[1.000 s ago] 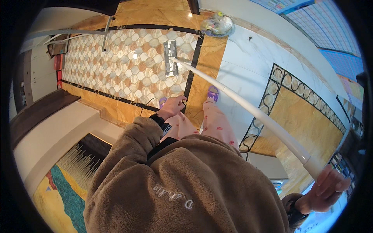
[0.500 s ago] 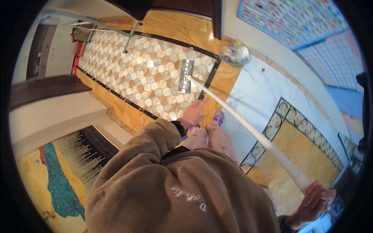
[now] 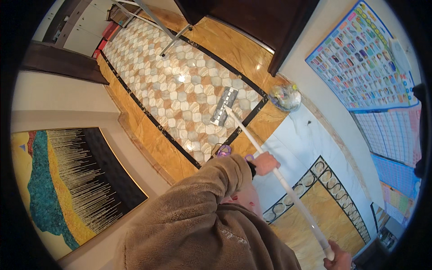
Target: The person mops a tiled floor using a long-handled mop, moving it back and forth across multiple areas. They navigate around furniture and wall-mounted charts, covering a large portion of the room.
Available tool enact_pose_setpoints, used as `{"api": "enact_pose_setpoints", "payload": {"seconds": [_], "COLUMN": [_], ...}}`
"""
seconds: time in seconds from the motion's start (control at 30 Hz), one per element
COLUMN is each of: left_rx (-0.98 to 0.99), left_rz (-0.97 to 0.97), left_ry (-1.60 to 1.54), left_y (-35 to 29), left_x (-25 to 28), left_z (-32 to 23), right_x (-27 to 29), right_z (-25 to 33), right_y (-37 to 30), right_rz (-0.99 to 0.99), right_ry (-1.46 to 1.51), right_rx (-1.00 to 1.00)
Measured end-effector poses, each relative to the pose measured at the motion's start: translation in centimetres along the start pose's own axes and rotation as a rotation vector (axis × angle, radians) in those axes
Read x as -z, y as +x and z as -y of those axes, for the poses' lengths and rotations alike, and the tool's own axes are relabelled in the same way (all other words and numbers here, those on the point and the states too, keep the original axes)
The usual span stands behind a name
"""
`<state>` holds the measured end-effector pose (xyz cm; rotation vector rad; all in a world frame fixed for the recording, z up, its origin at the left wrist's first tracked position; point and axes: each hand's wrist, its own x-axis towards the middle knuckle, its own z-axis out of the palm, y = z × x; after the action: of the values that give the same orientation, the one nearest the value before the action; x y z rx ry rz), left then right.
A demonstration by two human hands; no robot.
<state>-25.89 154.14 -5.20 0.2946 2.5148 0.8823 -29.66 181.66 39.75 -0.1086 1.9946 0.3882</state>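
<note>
A flat mop [image 3: 297, 200] with a long white pole runs diagonally across the view, from lower right up to the floor ahead. My left hand [image 3: 266, 163] is closed around the middle of the pole. Near the pole's upper end, at the lower right, my right hand [image 3: 338, 257] grips it too, partly cut off by the picture's rim. The grey and white mop head [image 3: 224, 106] lies flat on the patterned tiles [image 3: 180, 96], a little inside their black border.
Purple slippers [image 3: 223, 150] show beside my left sleeve. A bundled clear plastic bag [image 3: 285, 97] stands against the right wall, below coloured charts [image 3: 360, 58]. A metal rack [image 3: 175, 39] has its leg on the tiles. A framed picture [image 3: 90, 180] hangs at left; a dark door [image 3: 252, 20] stands ahead.
My left hand, off the pole before with fingers spread, has moved right and taken hold of it. The view has shifted and turned, and the mop head now sits at a steeper slant.
</note>
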Motion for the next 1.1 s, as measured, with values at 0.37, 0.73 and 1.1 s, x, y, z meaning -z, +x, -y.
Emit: {"api": "enact_pose_setpoints", "payload": {"seconds": [0.37, 0.73, 1.1], "left_rx": [0.188, 0.564, 0.647], "left_rz": [-0.262, -0.535, -0.224], "left_ry": [0.163, 0.288, -0.044], "left_y": [-8.5, -15.3, -1.7], "left_x": [5.6, 13.6, -2.3], "left_z": [21.1, 40.1, 21.0], "right_x": [-6.5, -1.7, -7.2], "right_z": [14.3, 43.0, 21.1], "right_y": [13.7, 24.4, 22.1], "right_rz": [-0.153, -0.070, 0.020], "right_ry": [0.388, 0.371, 0.068], "right_rx": [0.609, 0.890, 0.228]}}
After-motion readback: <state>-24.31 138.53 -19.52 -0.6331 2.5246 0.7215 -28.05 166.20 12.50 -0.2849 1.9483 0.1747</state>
